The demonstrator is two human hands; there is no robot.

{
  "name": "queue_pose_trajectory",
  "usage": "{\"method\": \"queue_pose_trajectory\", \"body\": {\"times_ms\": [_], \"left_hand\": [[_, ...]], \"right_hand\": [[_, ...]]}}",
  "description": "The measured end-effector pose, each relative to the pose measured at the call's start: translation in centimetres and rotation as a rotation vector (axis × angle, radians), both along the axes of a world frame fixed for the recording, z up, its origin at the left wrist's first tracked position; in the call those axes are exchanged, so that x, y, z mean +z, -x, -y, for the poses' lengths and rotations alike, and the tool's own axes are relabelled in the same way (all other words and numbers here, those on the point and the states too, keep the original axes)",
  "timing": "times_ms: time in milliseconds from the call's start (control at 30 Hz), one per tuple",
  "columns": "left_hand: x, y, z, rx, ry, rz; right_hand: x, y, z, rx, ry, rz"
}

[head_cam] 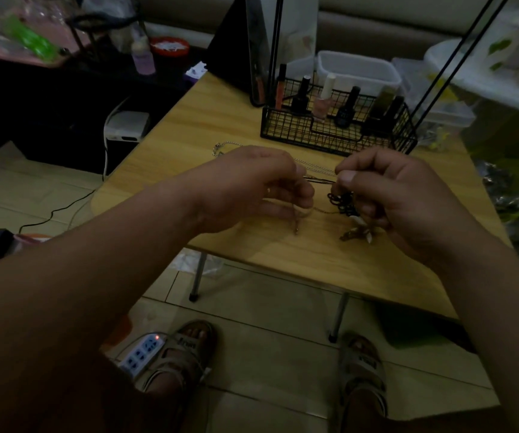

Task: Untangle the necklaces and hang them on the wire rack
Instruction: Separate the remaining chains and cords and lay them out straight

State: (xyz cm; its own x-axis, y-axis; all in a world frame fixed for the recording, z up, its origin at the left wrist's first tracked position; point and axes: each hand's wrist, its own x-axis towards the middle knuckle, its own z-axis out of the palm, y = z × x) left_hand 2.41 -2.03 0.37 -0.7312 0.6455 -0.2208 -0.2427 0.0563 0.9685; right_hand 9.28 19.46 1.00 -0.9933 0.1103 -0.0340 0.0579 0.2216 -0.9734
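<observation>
Both forearms reach forward over the wooden table. The left hand curls palm-down, its fingertips pinching thin chains. The right hand faces it, thumb and forefinger nipping the same strands. The dark tangled necklaces bunch between the hands, just above the tabletop. The wire rack stands beyond, its rods cut off at the top. The dim light blurs the chain count. A silver chain lies partly behind the left hand.

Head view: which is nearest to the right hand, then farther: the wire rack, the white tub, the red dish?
1. Wire rack, just behind the right hand.
2. White tub, behind the rack.
3. Red dish, far back on the left.
</observation>
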Motion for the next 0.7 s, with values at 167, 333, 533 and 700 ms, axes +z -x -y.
{"method": "queue_pose_trajectory", "body": {"times_ms": [167, 333, 533, 700], "left_hand": [[-0.3, -0.2, -0.3, 0.009, -0.052, 0.034], [-0.4, 0.6, 0.3, 0.091, 0.076, -0.045], [-0.2, 0.8, 0.5, 0.095, 0.106, -0.026], [0.0, 0.9, 0.9, 0.046, -0.034, 0.135]], "right_hand": [[-0.1, 0.1, -0.5, -0.013, -0.019, 0.006], [0.0, 0.1, -1.3, -0.030, -0.023, -0.003], [0.0, 0.2, -1.6, -0.044, -0.017, 0.002], [-0.1, 0.3, -2.1, -0.084, -0.017, 0.025]]}}
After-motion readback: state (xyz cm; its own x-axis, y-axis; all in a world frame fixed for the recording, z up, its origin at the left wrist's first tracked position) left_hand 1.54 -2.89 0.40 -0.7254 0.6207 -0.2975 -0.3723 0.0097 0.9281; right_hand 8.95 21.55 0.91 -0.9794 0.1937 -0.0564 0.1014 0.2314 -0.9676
